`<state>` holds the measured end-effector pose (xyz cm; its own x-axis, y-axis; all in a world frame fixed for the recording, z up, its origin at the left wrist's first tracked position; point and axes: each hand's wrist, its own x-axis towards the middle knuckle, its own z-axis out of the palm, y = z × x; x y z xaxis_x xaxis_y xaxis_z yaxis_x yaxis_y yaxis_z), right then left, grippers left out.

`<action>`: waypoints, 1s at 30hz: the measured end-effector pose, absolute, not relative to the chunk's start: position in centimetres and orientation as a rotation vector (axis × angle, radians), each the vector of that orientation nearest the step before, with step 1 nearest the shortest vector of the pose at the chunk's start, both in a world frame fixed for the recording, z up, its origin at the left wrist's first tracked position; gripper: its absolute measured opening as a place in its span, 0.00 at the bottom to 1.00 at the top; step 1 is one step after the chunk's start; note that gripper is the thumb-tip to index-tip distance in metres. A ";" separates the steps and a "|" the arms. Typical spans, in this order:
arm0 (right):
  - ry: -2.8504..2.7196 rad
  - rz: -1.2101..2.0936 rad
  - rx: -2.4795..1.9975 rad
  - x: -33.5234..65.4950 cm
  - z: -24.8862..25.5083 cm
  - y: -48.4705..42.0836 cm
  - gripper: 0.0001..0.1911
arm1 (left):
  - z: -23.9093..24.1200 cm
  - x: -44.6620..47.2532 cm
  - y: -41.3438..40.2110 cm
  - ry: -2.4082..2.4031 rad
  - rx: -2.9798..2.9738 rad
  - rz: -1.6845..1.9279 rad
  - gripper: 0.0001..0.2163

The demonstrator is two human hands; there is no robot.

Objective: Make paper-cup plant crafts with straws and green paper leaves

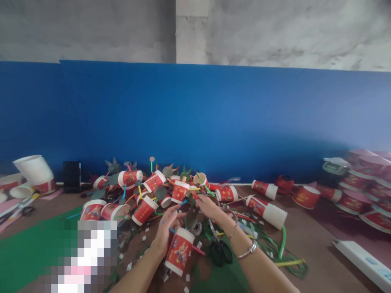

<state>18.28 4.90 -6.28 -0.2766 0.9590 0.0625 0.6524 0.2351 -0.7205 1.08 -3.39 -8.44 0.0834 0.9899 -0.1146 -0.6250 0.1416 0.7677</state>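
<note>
My right hand (209, 208), with bracelets at its wrist, has its fingertips pinched at the top of a dark grey-green paper cutout (192, 217). My left hand (167, 227) is just left of that cutout, its fingers loosely bent and apart. In front of the left hand is a tilted red paper cup (179, 251) with a blue straw and a pink straw at its sides. Whether the left fingers touch this cup is unclear. Below my right wrist lie black-handled scissors (221, 250), and a roll of tape (198, 228) sits behind the cup.
Red cups with straws and paper shapes, such as one cup (145, 210), are heaped behind my hands. A cup stack (270, 211) lies right of them. Paper scraps and a green sheet (39, 244) cover the table. A white power strip (366, 262) is front right; a blue panel (195, 122) stands behind.
</note>
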 end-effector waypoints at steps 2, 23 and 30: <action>-2.046 0.760 -1.468 18.2 -6.3 4.7 0.13 | -8.5 1.0 -3.3 0.694 0.594 1.308 0.19; -2.099 0.556 -1.607 19.4 -6.9 2.9 0.22 | -8.4 -0.6 -2.5 0.861 0.986 1.065 0.23; -1.703 0.892 -1.273 21.4 -6.3 2.6 0.28 | -5.6 0.5 -1.8 1.350 1.634 0.822 0.20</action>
